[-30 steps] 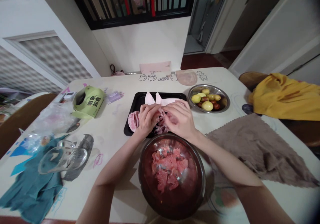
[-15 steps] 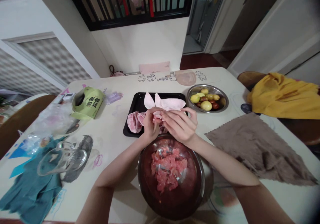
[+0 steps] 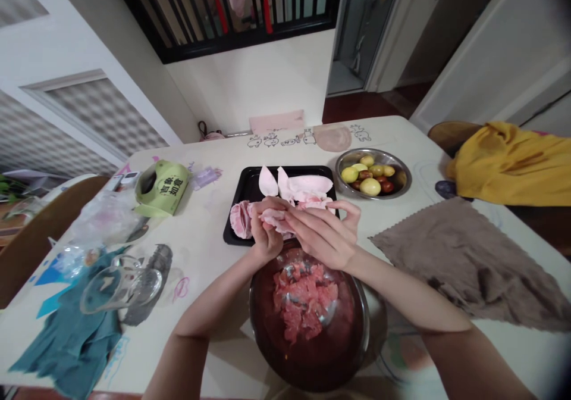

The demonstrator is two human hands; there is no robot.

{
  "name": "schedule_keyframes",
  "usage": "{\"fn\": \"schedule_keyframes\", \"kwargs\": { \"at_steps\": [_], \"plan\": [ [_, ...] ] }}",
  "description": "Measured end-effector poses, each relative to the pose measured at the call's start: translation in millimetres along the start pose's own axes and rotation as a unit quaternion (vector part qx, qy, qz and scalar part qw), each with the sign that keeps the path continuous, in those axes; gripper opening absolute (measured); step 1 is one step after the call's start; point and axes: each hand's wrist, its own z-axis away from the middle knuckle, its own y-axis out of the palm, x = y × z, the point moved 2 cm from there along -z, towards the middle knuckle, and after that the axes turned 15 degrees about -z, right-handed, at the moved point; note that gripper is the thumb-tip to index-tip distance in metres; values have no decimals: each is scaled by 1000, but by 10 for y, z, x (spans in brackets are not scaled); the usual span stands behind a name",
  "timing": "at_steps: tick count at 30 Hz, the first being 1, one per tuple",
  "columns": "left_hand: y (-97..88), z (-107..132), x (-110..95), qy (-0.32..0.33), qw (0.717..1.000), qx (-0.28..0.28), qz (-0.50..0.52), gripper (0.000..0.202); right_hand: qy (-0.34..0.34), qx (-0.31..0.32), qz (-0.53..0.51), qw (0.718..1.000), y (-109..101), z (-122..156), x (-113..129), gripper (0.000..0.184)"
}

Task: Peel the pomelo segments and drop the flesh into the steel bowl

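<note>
My left hand and my right hand meet over the far rim of a metal bowl. Between their fingers is a pale pink pomelo segment, partly hidden by the fingers. My left hand is closed around its left side, while my right fingers press on its right side. Inside the bowl lie torn pieces of pink pomelo flesh. Just beyond my hands, a black tray bears pale peel pieces and pink membrane scraps.
A steel bowl of small fruits stands behind on the right, near a brown cloth. On the left are a green paper box, a plastic bag, a glass jug and a teal cloth.
My hands have shifted slightly, and more of the pomelo segment shows between them. The whole view has moved a little. The flesh in the bowl looks unchanged.
</note>
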Motion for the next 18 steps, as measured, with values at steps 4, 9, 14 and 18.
{"fn": "schedule_keyframes", "kwargs": {
  "at_steps": [4,9,14,18],
  "plan": [
    [-113,-113,-203,103,993,-7,60,33,32,-2,-28,999,-94,-105,84,18],
    [-176,-173,-308,153,985,28,77,45,88,-92,-128,983,-145,-241,149,22],
    [-155,-221,-355,130,989,11,70,44,185,-120,-236,946,-104,-287,65,17],
    [-106,-210,-392,99,993,-7,59,43,221,-132,-250,933,-69,-276,15,15]
  ]
}}
